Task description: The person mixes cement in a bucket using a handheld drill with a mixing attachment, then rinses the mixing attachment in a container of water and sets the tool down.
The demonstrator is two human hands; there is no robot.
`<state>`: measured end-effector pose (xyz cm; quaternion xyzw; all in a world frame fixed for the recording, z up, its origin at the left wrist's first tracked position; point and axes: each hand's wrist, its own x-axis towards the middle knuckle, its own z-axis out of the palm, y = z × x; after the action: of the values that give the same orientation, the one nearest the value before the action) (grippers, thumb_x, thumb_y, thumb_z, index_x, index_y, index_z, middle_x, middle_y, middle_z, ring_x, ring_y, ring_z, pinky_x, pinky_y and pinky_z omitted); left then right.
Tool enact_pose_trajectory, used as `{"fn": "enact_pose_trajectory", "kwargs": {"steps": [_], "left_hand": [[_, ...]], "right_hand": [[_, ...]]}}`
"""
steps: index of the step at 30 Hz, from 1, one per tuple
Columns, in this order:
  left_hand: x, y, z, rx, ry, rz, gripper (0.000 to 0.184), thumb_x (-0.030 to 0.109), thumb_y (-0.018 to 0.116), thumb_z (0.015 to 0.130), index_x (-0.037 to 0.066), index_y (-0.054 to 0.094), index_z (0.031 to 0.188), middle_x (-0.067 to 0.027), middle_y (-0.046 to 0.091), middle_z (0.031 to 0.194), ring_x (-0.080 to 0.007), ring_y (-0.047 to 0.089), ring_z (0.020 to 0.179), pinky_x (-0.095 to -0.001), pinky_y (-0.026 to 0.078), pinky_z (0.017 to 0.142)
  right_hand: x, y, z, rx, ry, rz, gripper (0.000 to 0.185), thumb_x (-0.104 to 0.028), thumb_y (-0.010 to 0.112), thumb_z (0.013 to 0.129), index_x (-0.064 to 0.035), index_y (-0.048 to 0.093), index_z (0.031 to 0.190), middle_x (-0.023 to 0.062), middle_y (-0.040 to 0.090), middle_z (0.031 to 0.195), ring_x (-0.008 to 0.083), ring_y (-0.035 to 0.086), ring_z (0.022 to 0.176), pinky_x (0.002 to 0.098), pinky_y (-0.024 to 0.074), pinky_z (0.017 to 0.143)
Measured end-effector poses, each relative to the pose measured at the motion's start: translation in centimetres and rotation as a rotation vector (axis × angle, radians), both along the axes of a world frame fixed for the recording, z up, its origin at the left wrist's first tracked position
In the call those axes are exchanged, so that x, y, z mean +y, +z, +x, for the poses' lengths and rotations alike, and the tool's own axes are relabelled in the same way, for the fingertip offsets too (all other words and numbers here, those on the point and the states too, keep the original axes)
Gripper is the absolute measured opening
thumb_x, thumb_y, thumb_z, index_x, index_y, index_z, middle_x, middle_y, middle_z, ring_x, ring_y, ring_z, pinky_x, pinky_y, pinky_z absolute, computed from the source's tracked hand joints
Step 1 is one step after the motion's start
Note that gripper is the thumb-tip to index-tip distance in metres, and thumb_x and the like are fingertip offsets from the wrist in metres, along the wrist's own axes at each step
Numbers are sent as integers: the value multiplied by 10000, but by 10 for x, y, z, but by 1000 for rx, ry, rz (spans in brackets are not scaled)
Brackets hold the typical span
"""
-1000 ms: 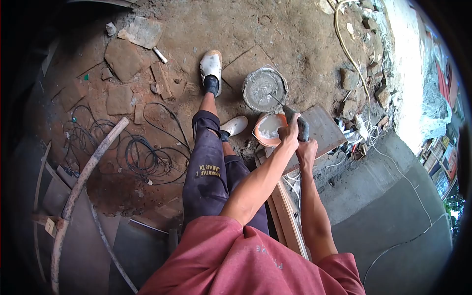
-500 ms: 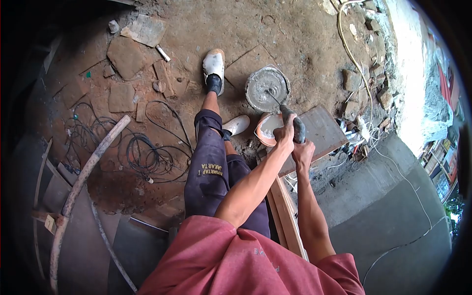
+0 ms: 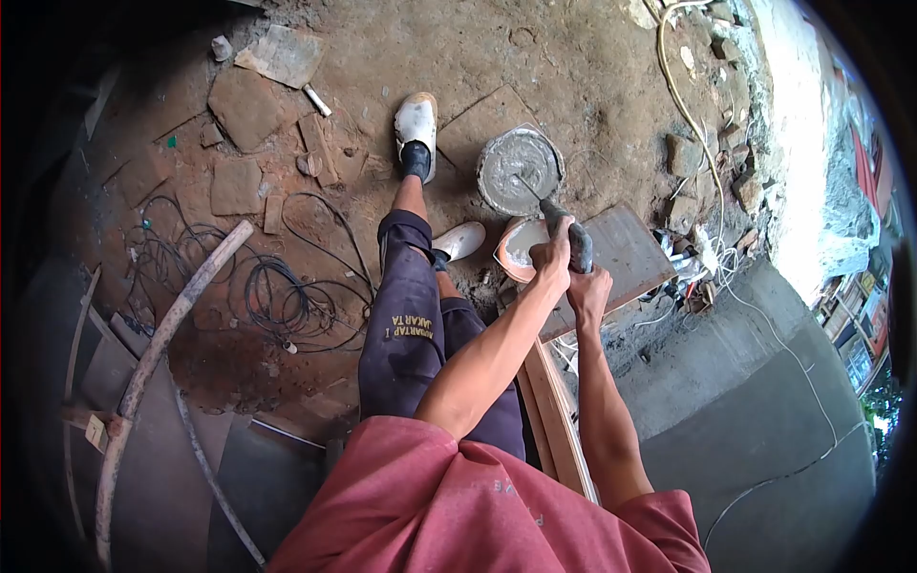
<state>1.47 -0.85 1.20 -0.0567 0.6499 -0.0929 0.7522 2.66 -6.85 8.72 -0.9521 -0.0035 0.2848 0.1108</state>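
Both my hands grip a dark power drill (image 3: 580, 246) with a long mixing rod. My left hand (image 3: 552, 256) is wrapped round the front of the drill body. Behind it, my right hand (image 3: 590, 289) is closed on the rear handle. The rod reaches into a round bucket (image 3: 486, 198) of wet grey mix (image 3: 521, 170), its lower end hidden in the mix. Close beside that bucket, nearer to me, stands an orange-rimmed bucket (image 3: 504, 258) with pale, wet contents, partly covered by my left hand.
A flat board (image 3: 626, 258) lies right of the buckets, with long planks (image 3: 554, 411) below. Black cable (image 3: 287, 301) is coiled on the dirt at left. A curved pole (image 3: 162, 344) rises at left. Rubble and a hose (image 3: 683, 105) line the right wall.
Both hands and the drill have shifted slightly left in view since the first frame. The rod has moved within the bucket, and the swirl in the grey mix looks different.
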Motion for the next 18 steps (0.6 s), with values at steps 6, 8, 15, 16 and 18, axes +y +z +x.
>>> {"fn": "enact_pose_trajectory", "kwargs": {"steps": [6, 8, 15, 16, 18], "left_hand": [[4, -7, 1, 35, 7, 0, 380, 422, 796, 739, 106, 632, 869, 5, 622, 759, -142, 589, 606, -327, 507, 571], [7, -3, 0, -23, 73, -32, 354, 387, 813, 725, 109, 626, 836, 0, 621, 756, -133, 573, 578, -311, 485, 525], [7, -6, -2, -66, 105, -43, 322, 352, 810, 743, 109, 620, 835, -1, 628, 747, -132, 586, 568, -304, 490, 509], [9, -5, -2, -124, 141, -54, 337, 358, 812, 739, 102, 622, 848, -5, 633, 756, -135, 594, 576, -308, 496, 514], [10, -3, -1, -55, 96, -56, 358, 366, 814, 733, 93, 623, 864, -8, 635, 763, -138, 598, 583, -313, 502, 522]], "right_hand": [[8, 0, -1, -30, -8, -13, 446, -328, 762, 729, 92, 701, 867, 328, 647, 767, 450, 687, 777, 470, 523, 709], [7, 1, -3, -26, -7, -19, 449, -332, 763, 730, 90, 704, 872, 327, 648, 767, 454, 685, 781, 473, 524, 714], [6, -3, -4, -31, -12, -19, 467, -355, 770, 735, 85, 707, 878, 327, 650, 772, 457, 684, 798, 478, 526, 729], [7, -2, -3, -31, -5, -20, 467, -358, 770, 737, 82, 709, 881, 327, 651, 773, 458, 683, 799, 480, 526, 731], [10, 0, -3, -32, -2, -27, 467, -359, 769, 737, 81, 710, 883, 325, 653, 775, 458, 683, 801, 480, 525, 731]]}}
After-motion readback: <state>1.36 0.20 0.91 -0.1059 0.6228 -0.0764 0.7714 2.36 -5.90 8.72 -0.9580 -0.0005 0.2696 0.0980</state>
